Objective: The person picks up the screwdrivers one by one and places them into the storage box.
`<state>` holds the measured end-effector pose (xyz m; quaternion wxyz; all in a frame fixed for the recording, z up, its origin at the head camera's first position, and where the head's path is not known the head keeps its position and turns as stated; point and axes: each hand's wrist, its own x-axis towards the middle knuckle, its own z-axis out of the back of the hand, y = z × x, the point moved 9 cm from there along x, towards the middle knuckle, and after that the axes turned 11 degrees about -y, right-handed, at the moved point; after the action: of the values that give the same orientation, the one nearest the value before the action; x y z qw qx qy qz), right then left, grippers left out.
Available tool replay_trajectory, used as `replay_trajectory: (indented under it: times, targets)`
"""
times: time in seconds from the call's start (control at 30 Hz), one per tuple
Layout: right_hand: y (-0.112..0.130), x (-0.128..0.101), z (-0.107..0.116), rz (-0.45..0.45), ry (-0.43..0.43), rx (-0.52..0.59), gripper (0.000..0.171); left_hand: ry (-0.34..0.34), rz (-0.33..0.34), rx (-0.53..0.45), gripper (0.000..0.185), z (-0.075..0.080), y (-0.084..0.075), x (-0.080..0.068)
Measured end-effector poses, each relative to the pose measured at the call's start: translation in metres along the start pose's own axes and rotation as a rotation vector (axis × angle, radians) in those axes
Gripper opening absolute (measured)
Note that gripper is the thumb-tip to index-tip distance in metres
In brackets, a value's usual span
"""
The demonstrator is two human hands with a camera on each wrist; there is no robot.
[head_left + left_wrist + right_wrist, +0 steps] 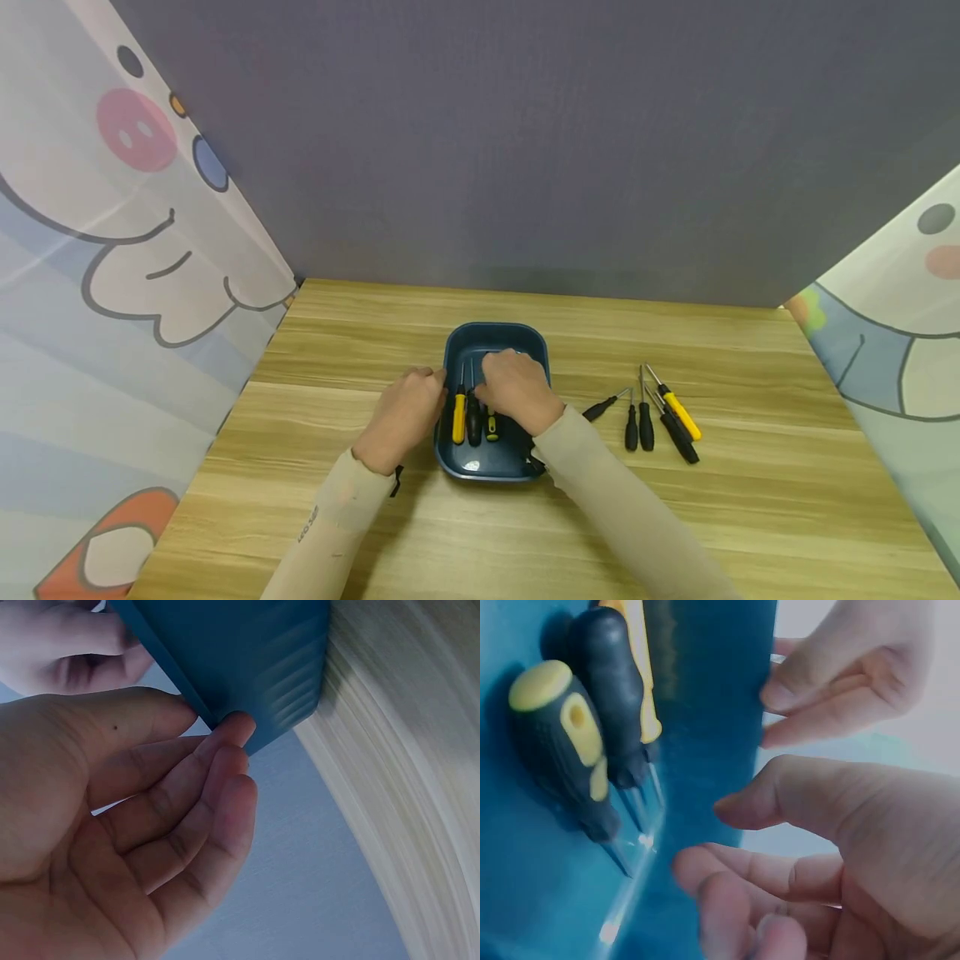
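Sleeved forearms reach in closest to us, and beyond them we go by size: the wooden table point(525, 517) first, then the blue tray point(495, 337) standing at its middle. Our left hand point(401, 417) rests against the tray's left wall, fingers nearly straight and touching the rim, gripping nothing. Our right hand point(517, 390) hovers over the tray's inside; in the right wrist view its fingers hang loosely curled around nothing that we can see, so we read it as released.

Three screwdrivers lie in the tray side by side: a yellow-handled screwdriver point(458, 417), a black screwdriver point(474, 419) and a stubby black-and-yellow screwdriver point(491, 427). Five loose screwdrivers point(660, 412) lie on the table well right of the tray.

We judge the gathering under half done: three tools are in, five remain outside.
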<state>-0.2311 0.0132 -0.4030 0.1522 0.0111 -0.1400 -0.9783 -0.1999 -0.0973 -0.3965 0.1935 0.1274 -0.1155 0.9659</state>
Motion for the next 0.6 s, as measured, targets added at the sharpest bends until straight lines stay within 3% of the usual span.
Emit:
replay_trajectory:
  times: [0.33,0.6]
  targets:
    - [-0.022,-0.024,0.028,0.024,-0.085,-0.038,0.039,-0.016,0.002,0.001,0.016,0.000,0.000,0.000]
    - [-0.046,-0.040,0.040,-0.028,-0.064,-0.070,0.031,-0.012,0.010,-0.001,0.015,-0.001,0.001,0.000]
